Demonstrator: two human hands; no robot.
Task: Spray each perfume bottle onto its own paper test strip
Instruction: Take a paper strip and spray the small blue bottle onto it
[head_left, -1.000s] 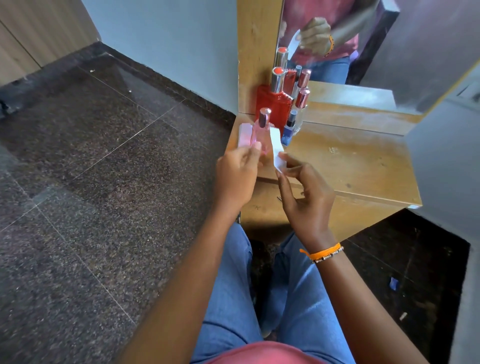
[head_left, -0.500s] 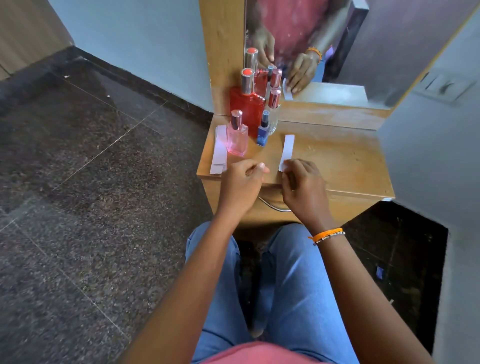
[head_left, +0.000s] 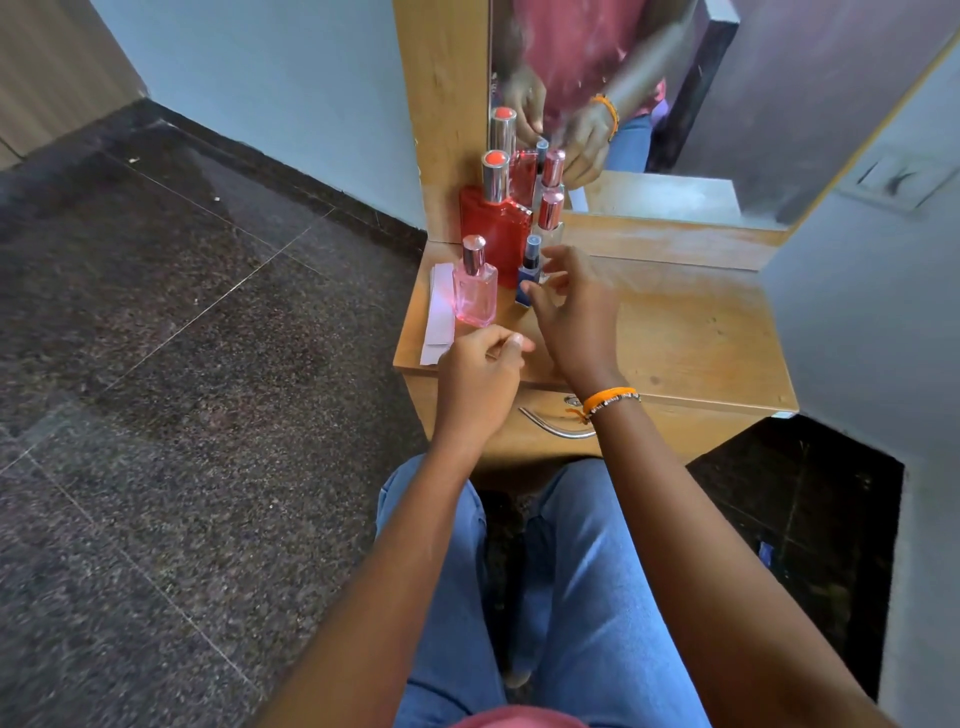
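Several perfume bottles stand at the back left of a small wooden table (head_left: 701, 332): a pink square bottle (head_left: 475, 299), a tall red bottle (head_left: 496, 231), a small blue bottle (head_left: 530, 267) and a clear bottle with a pink cap (head_left: 550, 215). White paper test strips (head_left: 439, 317) lie stacked left of the pink bottle. My right hand (head_left: 571, 312) hovers with fingers spread right beside the blue bottle, holding nothing. My left hand (head_left: 480, 364) is at the table's front edge, fingers curled in, empty. The strip laid down earlier is hidden under my right hand.
A mirror (head_left: 675, 104) stands behind the bottles and reflects them and my hands. A metal drawer handle (head_left: 556, 428) sits under the tabletop. My knees in blue jeans are below. Dark stone floor lies left; a grey wall closes the right side.
My right hand let go of the paper strip on the table and moved forward to the blue bottle. My left hand put the pink bottle down and drew back to the table edge.
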